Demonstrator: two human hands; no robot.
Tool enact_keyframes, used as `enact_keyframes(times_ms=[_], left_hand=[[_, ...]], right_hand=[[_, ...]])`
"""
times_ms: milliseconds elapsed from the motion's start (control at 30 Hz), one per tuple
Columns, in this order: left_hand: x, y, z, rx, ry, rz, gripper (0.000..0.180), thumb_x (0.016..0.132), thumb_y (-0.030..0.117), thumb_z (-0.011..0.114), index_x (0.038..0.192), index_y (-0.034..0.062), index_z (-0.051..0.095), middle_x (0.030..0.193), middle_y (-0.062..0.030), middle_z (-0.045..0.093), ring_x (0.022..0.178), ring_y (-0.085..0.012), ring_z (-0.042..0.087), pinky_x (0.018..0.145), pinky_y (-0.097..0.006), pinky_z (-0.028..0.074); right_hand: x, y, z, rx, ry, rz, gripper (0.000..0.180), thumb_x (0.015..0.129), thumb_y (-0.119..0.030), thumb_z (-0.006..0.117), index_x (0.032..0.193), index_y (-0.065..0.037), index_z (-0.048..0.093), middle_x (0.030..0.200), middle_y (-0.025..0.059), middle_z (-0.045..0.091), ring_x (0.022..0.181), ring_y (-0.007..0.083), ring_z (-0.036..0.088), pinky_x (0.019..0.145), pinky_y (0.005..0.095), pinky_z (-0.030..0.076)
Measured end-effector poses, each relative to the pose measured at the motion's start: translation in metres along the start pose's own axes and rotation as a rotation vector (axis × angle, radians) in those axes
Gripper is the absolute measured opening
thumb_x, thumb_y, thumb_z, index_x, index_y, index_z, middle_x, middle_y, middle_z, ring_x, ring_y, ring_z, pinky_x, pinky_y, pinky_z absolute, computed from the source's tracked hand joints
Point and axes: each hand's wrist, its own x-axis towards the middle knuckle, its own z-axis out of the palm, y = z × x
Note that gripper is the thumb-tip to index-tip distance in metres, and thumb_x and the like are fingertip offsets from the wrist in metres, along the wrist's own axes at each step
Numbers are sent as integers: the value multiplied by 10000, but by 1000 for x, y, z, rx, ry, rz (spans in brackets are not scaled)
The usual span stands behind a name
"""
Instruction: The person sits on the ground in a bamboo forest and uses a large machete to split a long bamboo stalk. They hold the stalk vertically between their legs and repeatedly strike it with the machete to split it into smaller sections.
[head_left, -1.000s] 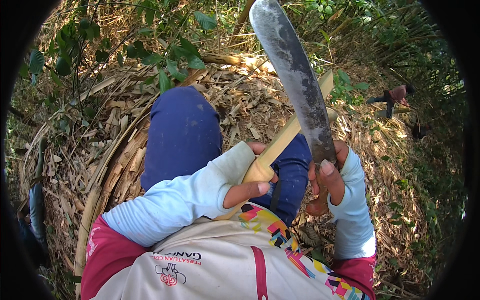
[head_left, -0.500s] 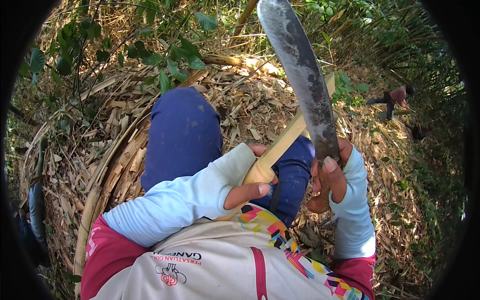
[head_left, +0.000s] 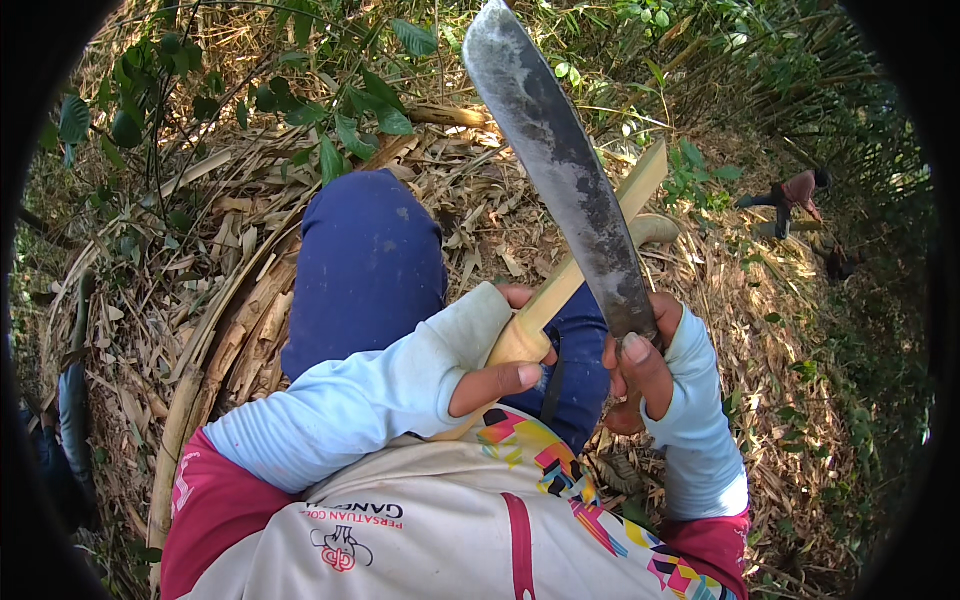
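My left hand (head_left: 468, 350), covered to the knuckles by a light-blue sleeve, is closed round the thick rounded end of a pale carved wooden stick (head_left: 553, 295). The stick slants up to the right, narrowing from a shoulder into a flat, straight length with an angled tip. In my right hand (head_left: 652, 370) is a machete (head_left: 570, 165), gripped near the base of its blade, with the thumb on top. Its broad, dark, blotchy blade points up and left and crosses in front of the stick. I cannot tell whether blade and stick touch. Most of the machete's handle is hidden by my fingers.
My knee (head_left: 365, 260) in blue trousers rises left of the stick. A rounded brown branch end (head_left: 655, 230) shows behind the blade. Dry leaves and shavings (head_left: 500, 230) cover the ground. Leafy twigs (head_left: 350, 110) hang at the upper left. Another person (head_left: 795, 195) is far right.
The machete has swung left and slightly down with my right hand, uncovering more of the stick's far tip. My left hand and the stick stay about where they were.
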Motion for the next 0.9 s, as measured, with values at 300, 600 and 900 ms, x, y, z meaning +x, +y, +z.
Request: enact_keyframes(times_ms=[300, 600, 900], left_hand=[[1, -1, -1, 42, 8, -9, 658, 882, 228, 680, 1358, -36, 309, 1124, -103, 588, 1084, -157, 534, 983, -321, 401], [0, 4, 4, -25, -14, -9, 664, 883, 234, 681, 1367, -28, 310, 1123, -102, 588, 1082, -160, 537, 978, -324, 412], [1, 4, 3, -22, -30, -6, 639, 889, 219, 669, 1370, -19, 323, 1127, -101, 575, 1087, -161, 530, 985, -320, 402]], right_hand=[[-1, 2, 3, -13, -13, -20, 342, 970, -329, 556, 1079, -7, 515, 777, 41, 579, 577, 76, 518, 529, 219, 431], [-1, -4, 3, 27, -28, 40, 332, 970, -332, 555, 1056, -13, 522, 768, 32, 580, 588, 69, 518, 533, 217, 426], [-2, 0, 3, 17, -21, 24, 336, 973, -324, 556, 1093, -11, 539, 744, 7, 564, 577, 55, 508, 519, 218, 423]])
